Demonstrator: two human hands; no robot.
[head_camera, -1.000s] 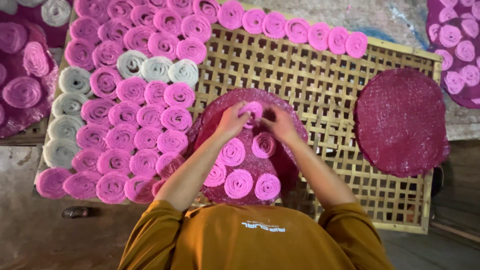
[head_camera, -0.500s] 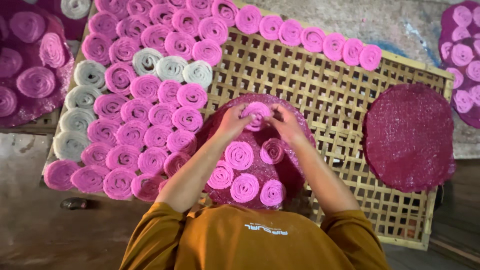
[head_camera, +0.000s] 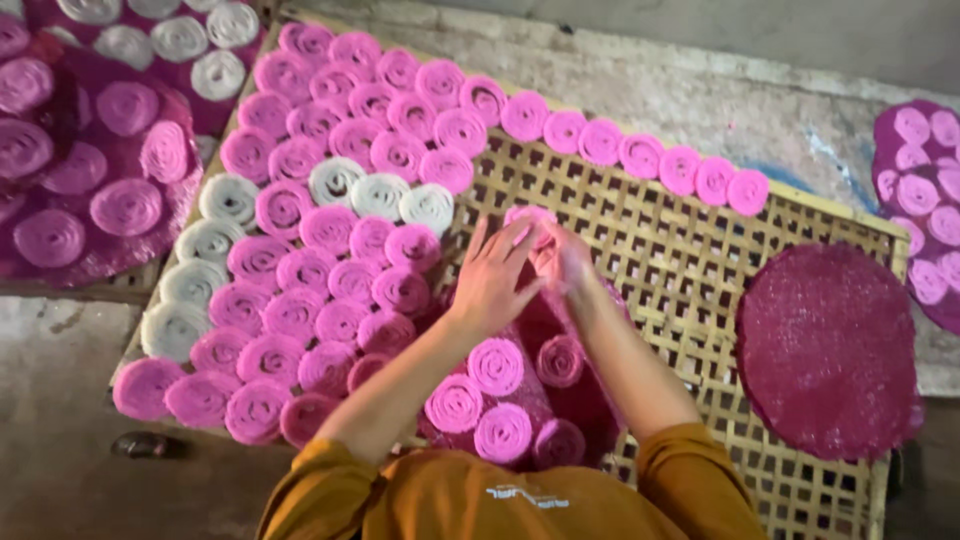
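My left hand (head_camera: 497, 275) and my right hand (head_camera: 562, 262) meet over a woven bamboo rack (head_camera: 660, 250), both fingers closed on one pink spiral noodle coil (head_camera: 528, 216) lifted just above the lattice. Below my hands sits a round dark pink mesh tray (head_camera: 590, 395) with several pink coils (head_camera: 497, 365) on it. Rows of pink coils (head_camera: 330, 290) and a few white coils (head_camera: 378, 194) cover the rack's left half and top edge.
An empty dark pink mesh disc (head_camera: 826, 350) lies on the rack's right side. Another tray of pink coils (head_camera: 80, 190) sits at far left, and one more (head_camera: 925, 170) at far right. Concrete floor (head_camera: 700, 90) lies beyond the rack.
Both hands have lifted the pink coil off the round tray and carried it up toward the bare lattice. The camera has moved closer.
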